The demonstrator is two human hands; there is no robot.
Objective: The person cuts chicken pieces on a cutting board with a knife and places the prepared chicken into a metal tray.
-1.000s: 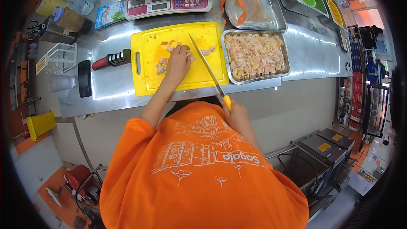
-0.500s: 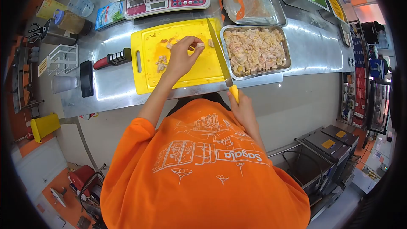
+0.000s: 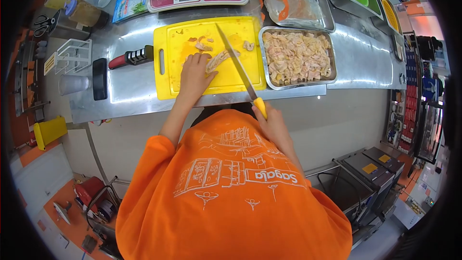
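Observation:
My right hand [image 3: 275,124] grips the yellow handle of a long knife [image 3: 242,71]. Its blade slants up and left over the yellow cutting board [image 3: 168,89], across the right part of a pale strip of raw meat [image 3: 217,61]. My left hand [image 3: 194,76] is closed at the left end of that strip, holding it against the board. Whether the edge is in the meat or just above it, I cannot tell. Smaller scraps of meat [image 3: 203,46] lie above my left hand, and one curled piece [image 3: 248,45] rests right of the blade.
Right of the board stands a metal tray of cut raw meat [image 3: 261,62]. A knife sharpener [image 3: 131,58] and a black phone [image 3: 99,79] lie to the left. Behind are a pink-and-white scale [image 3: 202,1] and a plastic bag [image 3: 303,9] in another tray.
My left hand has come down from holding a small piece above the board onto a meat strip. The knife has swung left, from beside the tray to across the strip.

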